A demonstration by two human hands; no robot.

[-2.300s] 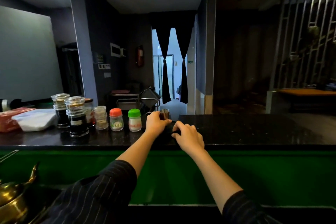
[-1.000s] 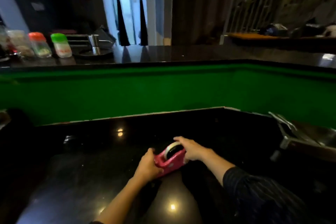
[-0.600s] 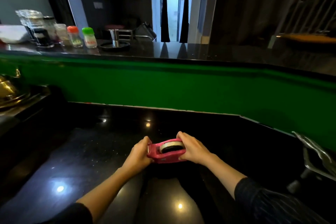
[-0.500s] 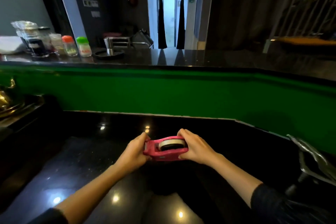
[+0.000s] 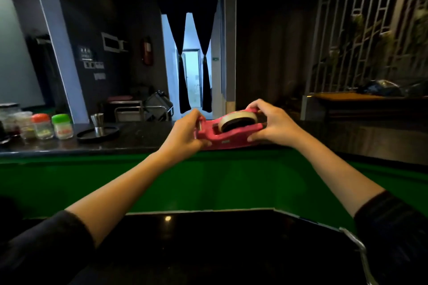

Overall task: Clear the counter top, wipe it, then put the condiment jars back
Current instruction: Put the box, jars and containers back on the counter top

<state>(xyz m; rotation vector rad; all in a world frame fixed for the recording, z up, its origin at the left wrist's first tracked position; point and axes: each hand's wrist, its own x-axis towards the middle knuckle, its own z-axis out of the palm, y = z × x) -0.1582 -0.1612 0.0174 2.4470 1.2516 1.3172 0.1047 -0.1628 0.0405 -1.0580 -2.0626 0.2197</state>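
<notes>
A pink tape dispenser (image 5: 228,133) with a roll of tape in it is at the front edge of the dark raised counter top (image 5: 139,136). My left hand (image 5: 185,135) grips its left end and my right hand (image 5: 269,126) grips its right end. Whether its base touches the counter I cannot tell. At the far left of the counter stand the condiment jars: one with a green lid (image 5: 62,126), one with an orange lid (image 5: 42,126), and several more clear jars (image 5: 16,122) cut off by the frame edge.
A round black tray (image 5: 85,134) with a steel measuring cup (image 5: 98,124) sits between the jars and my hands. Below the counter's green front (image 5: 220,178) lies a lower glossy black worktop (image 5: 208,250). A metal edge (image 5: 357,247) shows at the lower right.
Both hands have lifted the pink tape dispenser from the lower black worktop up to the raised counter top's front edge. My view has tilted up with it.
</notes>
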